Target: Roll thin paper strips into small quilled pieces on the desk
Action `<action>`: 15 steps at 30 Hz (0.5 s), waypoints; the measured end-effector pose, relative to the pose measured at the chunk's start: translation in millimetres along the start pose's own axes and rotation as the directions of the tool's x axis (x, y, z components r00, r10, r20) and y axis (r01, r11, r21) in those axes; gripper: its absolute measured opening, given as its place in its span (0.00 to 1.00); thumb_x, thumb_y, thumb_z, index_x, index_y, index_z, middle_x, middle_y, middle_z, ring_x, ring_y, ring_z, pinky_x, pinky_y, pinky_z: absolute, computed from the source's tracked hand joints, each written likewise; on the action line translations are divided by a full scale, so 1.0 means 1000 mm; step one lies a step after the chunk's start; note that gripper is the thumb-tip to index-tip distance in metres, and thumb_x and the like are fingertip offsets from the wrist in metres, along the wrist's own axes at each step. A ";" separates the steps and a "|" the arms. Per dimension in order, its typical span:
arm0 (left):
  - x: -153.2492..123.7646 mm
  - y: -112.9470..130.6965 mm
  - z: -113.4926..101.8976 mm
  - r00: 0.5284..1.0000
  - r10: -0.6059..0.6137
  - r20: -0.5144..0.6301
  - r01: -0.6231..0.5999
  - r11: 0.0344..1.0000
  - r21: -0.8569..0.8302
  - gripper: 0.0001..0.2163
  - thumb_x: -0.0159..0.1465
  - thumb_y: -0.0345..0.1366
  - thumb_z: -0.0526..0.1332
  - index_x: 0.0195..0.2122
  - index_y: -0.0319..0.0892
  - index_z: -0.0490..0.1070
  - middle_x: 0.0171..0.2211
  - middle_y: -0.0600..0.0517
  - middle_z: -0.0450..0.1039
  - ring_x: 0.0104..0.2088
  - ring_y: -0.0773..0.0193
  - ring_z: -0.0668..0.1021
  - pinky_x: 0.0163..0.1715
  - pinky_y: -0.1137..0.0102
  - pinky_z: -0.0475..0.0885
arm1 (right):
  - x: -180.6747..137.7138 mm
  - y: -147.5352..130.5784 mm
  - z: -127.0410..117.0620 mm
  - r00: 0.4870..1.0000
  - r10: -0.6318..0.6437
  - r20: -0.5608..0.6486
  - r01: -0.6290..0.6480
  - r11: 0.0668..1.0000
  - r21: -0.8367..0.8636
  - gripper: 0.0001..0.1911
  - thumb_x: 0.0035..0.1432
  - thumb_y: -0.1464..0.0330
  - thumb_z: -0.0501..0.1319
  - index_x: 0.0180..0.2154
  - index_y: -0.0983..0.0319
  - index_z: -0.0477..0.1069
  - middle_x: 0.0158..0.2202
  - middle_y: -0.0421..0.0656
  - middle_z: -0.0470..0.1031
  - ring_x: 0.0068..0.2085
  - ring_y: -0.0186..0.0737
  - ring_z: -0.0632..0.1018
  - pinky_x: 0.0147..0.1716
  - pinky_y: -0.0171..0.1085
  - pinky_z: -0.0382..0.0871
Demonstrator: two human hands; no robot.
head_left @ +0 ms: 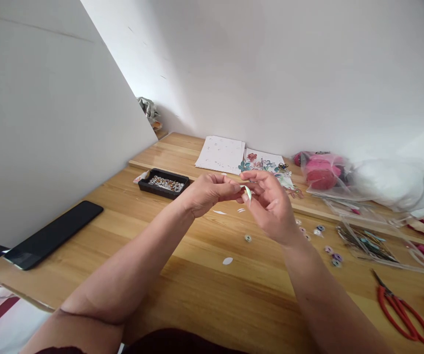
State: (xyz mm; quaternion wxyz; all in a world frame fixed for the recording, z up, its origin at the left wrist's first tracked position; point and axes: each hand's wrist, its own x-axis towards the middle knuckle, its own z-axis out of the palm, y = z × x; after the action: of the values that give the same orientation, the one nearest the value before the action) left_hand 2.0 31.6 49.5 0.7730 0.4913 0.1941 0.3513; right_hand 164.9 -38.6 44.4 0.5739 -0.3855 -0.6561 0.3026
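Observation:
Above the middle of the table, my left hand [212, 192] pinches one end of a small pale-green, leaf-shaped piece [248, 192] between thumb and fingers. On its other side, my right hand [272, 206] has its thumb and a curled finger at the piece, with the index finger raised. The tips partly hide how it is held. On the wood below lie a white leaf-shaped cutout [227, 261], several thinner white slips [219, 212] and a small spool of thread [247, 238].
A black tray of beads [144, 186] stands behind my left hand; a black phone [55, 234] lies left. White sheets [221, 152] are at the back. Rightward are bobbins [337, 256], a clear tool box [414, 263], bagged pink material [322, 172] and red-handled scissors [403, 312].

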 end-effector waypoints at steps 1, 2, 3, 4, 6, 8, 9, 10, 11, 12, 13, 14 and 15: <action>0.000 -0.001 0.000 1.000 -0.002 0.010 0.002 1.000 0.000 0.12 0.53 0.36 0.76 0.29 0.33 0.77 0.30 0.47 0.79 0.34 0.62 0.81 0.54 0.58 0.73 | 0.000 0.001 0.000 1.000 0.000 0.008 0.000 1.000 -0.004 0.17 0.61 0.74 0.62 0.51 0.56 0.67 0.51 0.46 0.71 0.48 0.40 0.78 0.39 0.38 0.78; 0.001 -0.003 0.000 1.000 -0.005 0.020 0.005 1.000 0.000 0.12 0.53 0.36 0.76 0.30 0.33 0.78 0.29 0.48 0.79 0.34 0.63 0.81 0.53 0.58 0.73 | 0.000 0.002 -0.001 1.000 0.000 0.013 0.000 1.000 -0.007 0.17 0.62 0.74 0.62 0.51 0.56 0.67 0.49 0.45 0.72 0.45 0.39 0.78 0.37 0.37 0.77; 0.001 -0.004 0.000 1.000 -0.009 0.029 0.009 1.000 0.000 0.12 0.53 0.36 0.76 0.30 0.33 0.78 0.30 0.48 0.79 0.34 0.63 0.80 0.52 0.59 0.73 | -0.001 0.002 -0.001 1.000 0.000 0.017 0.000 1.000 -0.007 0.16 0.62 0.74 0.61 0.50 0.56 0.67 0.47 0.45 0.72 0.42 0.37 0.77 0.33 0.36 0.76; 0.002 -0.005 0.000 0.999 -0.011 0.032 0.012 1.000 -0.001 0.12 0.53 0.36 0.76 0.31 0.33 0.78 0.30 0.48 0.79 0.34 0.64 0.80 0.52 0.59 0.73 | -0.001 0.003 -0.002 1.000 0.004 0.022 -0.004 1.000 -0.007 0.14 0.63 0.73 0.61 0.49 0.57 0.68 0.45 0.44 0.73 0.38 0.35 0.76 0.31 0.35 0.73; 0.002 -0.006 0.000 1.000 -0.020 0.019 0.020 1.000 0.000 0.13 0.52 0.36 0.76 0.31 0.33 0.79 0.31 0.48 0.79 0.35 0.64 0.80 0.53 0.60 0.72 | 0.000 0.004 -0.003 1.000 0.007 0.021 -0.006 1.000 -0.018 0.10 0.63 0.73 0.60 0.46 0.58 0.68 0.40 0.42 0.73 0.32 0.32 0.72 0.28 0.34 0.69; 0.002 -0.006 0.000 0.999 -0.033 -0.020 0.033 0.999 0.006 0.13 0.51 0.36 0.77 0.31 0.33 0.78 0.31 0.49 0.78 0.36 0.65 0.79 0.55 0.61 0.71 | 0.000 0.005 -0.004 1.000 0.006 0.007 -0.005 0.999 -0.044 0.07 0.63 0.72 0.61 0.43 0.59 0.69 0.35 0.40 0.73 0.31 0.32 0.71 0.29 0.34 0.67; 0.002 -0.005 0.000 0.999 -0.037 -0.036 0.038 0.999 0.014 0.13 0.51 0.36 0.77 0.31 0.33 0.78 0.31 0.49 0.78 0.37 0.65 0.79 0.55 0.61 0.70 | 0.000 0.005 -0.005 1.000 0.013 -0.003 -0.013 0.998 -0.057 0.06 0.63 0.72 0.61 0.42 0.59 0.70 0.34 0.40 0.73 0.31 0.32 0.71 0.30 0.35 0.66; 0.002 -0.004 0.000 0.998 -0.039 -0.044 0.040 0.999 0.027 0.13 0.51 0.36 0.77 0.30 0.33 0.78 0.31 0.49 0.77 0.37 0.65 0.79 0.54 0.62 0.70 | 0.000 0.005 -0.006 1.000 0.028 -0.014 -0.029 0.997 -0.066 0.05 0.63 0.71 0.61 0.42 0.60 0.70 0.33 0.40 0.73 0.31 0.33 0.71 0.30 0.35 0.65; 0.002 -0.003 0.001 0.998 -0.035 -0.049 0.037 0.998 0.045 0.13 0.51 0.36 0.77 0.30 0.34 0.78 0.30 0.49 0.77 0.36 0.65 0.78 0.53 0.62 0.71 | 0.000 0.005 -0.007 0.998 0.051 -0.021 -0.053 0.996 -0.066 0.04 0.63 0.70 0.61 0.41 0.60 0.71 0.31 0.40 0.72 0.30 0.33 0.70 0.29 0.35 0.64; 0.002 -0.003 0.001 0.998 -0.027 -0.054 0.031 0.997 0.069 0.13 0.51 0.36 0.76 0.30 0.34 0.78 0.30 0.50 0.77 0.35 0.66 0.78 0.50 0.63 0.71 | 0.000 0.004 -0.008 0.997 0.079 -0.024 -0.081 0.995 -0.060 0.03 0.64 0.69 0.61 0.40 0.60 0.72 0.30 0.39 0.72 0.29 0.33 0.69 0.28 0.35 0.63; 0.001 -0.002 0.002 0.998 -0.016 -0.060 0.022 0.995 0.099 0.12 0.51 0.36 0.76 0.29 0.35 0.78 0.29 0.50 0.76 0.34 0.66 0.77 0.48 0.65 0.71 | 0.000 0.003 -0.009 0.994 0.103 -0.026 -0.104 0.993 -0.049 0.04 0.64 0.68 0.60 0.40 0.60 0.73 0.28 0.39 0.70 0.28 0.33 0.68 0.27 0.35 0.61; 0.001 -0.002 0.002 0.998 0.000 -0.068 0.009 0.991 0.133 0.12 0.51 0.36 0.76 0.29 0.35 0.78 0.28 0.51 0.76 0.33 0.68 0.76 0.45 0.66 0.70 | 0.001 0.002 -0.010 0.993 0.114 -0.030 -0.115 0.993 -0.037 0.06 0.65 0.66 0.59 0.40 0.60 0.74 0.27 0.39 0.69 0.27 0.33 0.67 0.26 0.35 0.59; 0.001 -0.002 0.002 0.997 0.018 -0.077 -0.005 0.986 0.168 0.11 0.51 0.36 0.76 0.29 0.36 0.78 0.28 0.52 0.75 0.31 0.69 0.74 0.42 0.68 0.69 | 0.001 0.001 -0.010 0.993 0.116 -0.037 -0.117 0.993 -0.034 0.08 0.66 0.65 0.58 0.39 0.60 0.74 0.25 0.38 0.68 0.26 0.33 0.66 0.25 0.35 0.58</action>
State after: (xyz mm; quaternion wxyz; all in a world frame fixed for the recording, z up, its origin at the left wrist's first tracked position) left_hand 4.7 30.2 49.0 0.7187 0.5415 0.2503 0.3573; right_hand 174.8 -37.7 45.4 0.5597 -0.4388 -0.6276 0.3167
